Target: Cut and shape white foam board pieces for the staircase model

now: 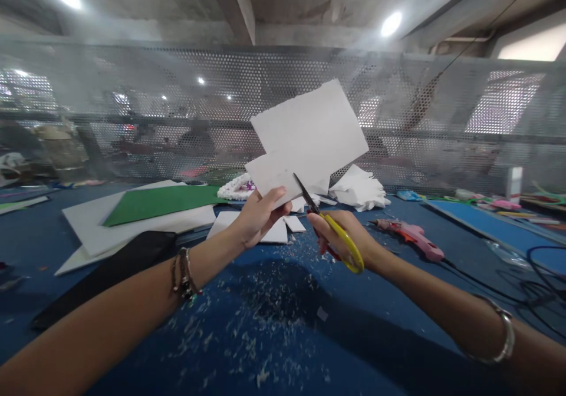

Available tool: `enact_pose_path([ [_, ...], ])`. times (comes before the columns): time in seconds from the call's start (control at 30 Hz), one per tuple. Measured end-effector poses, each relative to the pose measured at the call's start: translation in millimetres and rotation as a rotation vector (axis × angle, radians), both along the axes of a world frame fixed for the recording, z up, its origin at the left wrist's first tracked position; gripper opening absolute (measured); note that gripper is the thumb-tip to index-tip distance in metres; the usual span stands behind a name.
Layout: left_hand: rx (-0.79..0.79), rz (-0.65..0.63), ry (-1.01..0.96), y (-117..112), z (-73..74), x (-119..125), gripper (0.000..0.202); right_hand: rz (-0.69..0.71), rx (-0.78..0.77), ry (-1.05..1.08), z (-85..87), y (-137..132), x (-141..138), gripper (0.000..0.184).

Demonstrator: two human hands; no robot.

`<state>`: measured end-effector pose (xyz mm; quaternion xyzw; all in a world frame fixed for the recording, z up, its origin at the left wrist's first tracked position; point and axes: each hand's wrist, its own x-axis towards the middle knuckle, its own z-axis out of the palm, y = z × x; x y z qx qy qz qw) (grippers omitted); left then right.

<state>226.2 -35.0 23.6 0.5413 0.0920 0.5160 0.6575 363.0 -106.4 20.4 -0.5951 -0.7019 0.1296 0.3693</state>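
My left hand [263,216] pinches the lower left part of a white sheet [313,128], which is raised above the table and has a stepped outline. In my right hand [345,234] is a pair of scissors [345,243] with yellow handles and dark blades. The blade tips lie at the sheet's lower part, just right of my left fingers; whether they are through it I cannot tell. Under my hands are white paper pieces [274,231] and many tiny scraps [274,302] on the blue tabletop [212,360].
A pink glue gun [411,236] with a black cord lies at right, beside a blue board [495,228]. White cut pieces [360,188] are heaped behind. Left are a green sheet [163,203], white sheets [88,225] and a black case [110,272]. A perforated metal screen [198,101] stands behind.
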Motion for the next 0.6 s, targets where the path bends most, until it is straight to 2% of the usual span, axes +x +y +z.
enact_pose_path([
  [0.13,0.013,-0.006,0.030,2.5,-4.4,1.1,0.003,0.081,0.011,-0.077,1.4,0.4,1.1,0.042],
  [0.3,0.046,-0.025,0.084,1.6,-10.6,2.4,0.004,-0.056,-0.033,-0.174,1.2,1.5,1.5,0.048],
  [0.4,0.063,-0.042,0.119,-0.2,-12.9,2.7,0.009,-0.070,-0.086,-0.177,1.9,1.4,0.4,0.052],
  [0.6,0.051,-0.065,0.119,-1.5,-15.7,4.1,0.009,-0.142,-0.029,-0.178,-1.2,1.4,-0.1,0.052],
])
